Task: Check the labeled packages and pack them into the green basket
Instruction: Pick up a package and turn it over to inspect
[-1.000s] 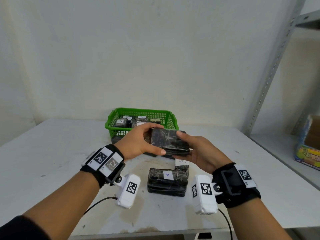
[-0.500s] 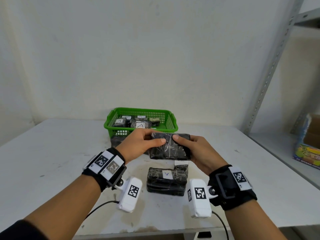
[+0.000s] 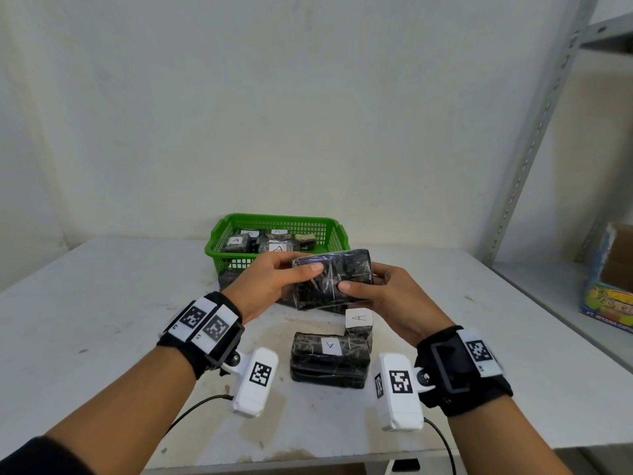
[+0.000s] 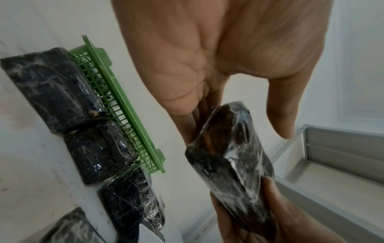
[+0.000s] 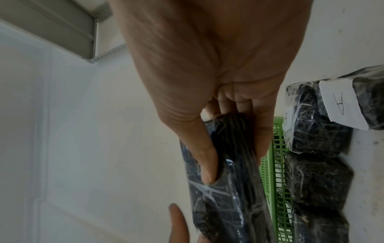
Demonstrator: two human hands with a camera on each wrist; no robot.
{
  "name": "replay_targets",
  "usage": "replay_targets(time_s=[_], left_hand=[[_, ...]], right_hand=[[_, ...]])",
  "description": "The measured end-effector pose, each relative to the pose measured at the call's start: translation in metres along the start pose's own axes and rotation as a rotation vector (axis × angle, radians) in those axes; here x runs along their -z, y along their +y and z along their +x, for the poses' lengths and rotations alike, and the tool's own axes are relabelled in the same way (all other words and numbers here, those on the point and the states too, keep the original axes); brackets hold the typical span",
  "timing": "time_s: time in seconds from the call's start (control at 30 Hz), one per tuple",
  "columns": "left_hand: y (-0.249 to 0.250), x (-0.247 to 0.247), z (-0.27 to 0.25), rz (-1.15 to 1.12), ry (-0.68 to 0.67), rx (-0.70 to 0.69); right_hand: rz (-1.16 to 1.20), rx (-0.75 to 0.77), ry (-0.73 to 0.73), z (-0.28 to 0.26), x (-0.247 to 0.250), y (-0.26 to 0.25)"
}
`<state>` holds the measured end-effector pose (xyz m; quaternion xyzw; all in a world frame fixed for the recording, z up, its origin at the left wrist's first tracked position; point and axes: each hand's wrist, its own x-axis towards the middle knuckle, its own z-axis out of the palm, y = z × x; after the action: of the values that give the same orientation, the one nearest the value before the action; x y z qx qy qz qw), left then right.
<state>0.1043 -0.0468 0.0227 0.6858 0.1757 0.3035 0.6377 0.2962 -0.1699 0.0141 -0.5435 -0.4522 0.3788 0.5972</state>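
A black wrapped package (image 3: 334, 279) is held up over the table (image 3: 102, 303), just in front of the green basket (image 3: 219, 246), no label on the face shown. Compared w/ a second ago it's been turned in the hands & tipped up toward the basket — likely a hunt for the label before packing. Left hand (image 3: 270, 286) pinches its left end, thumb on top; right hand (image 3: 383, 296) grips the right end, thumb on the near face, fingers behind. Basket already holds several packages marked "A". On the table below, a labelled package (image 3: 330, 359) & a smaller one (image 3: 358, 320) wait, w/ more dark packages against the basket's front.
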Motion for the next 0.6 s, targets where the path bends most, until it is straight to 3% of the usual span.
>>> replay_targets(time_s=[0.23,0.37,0.6], left_hand=[[0.005,0.003,0.000,0.035,0.001,0.006],[0.007,0.006,0.000,0.267,-0.013,-0.037],[-0.004,0.003,0.001,0.246,0.073,-0.045]], right_hand=[[-0.008,0.085,0.022,-0.001,0.002,-0.007],[0.008,0.166,0.044,-0.001,0.005,-0.014],[0.070,0.063,-0.004,-0.009,-0.001,-0.019]])
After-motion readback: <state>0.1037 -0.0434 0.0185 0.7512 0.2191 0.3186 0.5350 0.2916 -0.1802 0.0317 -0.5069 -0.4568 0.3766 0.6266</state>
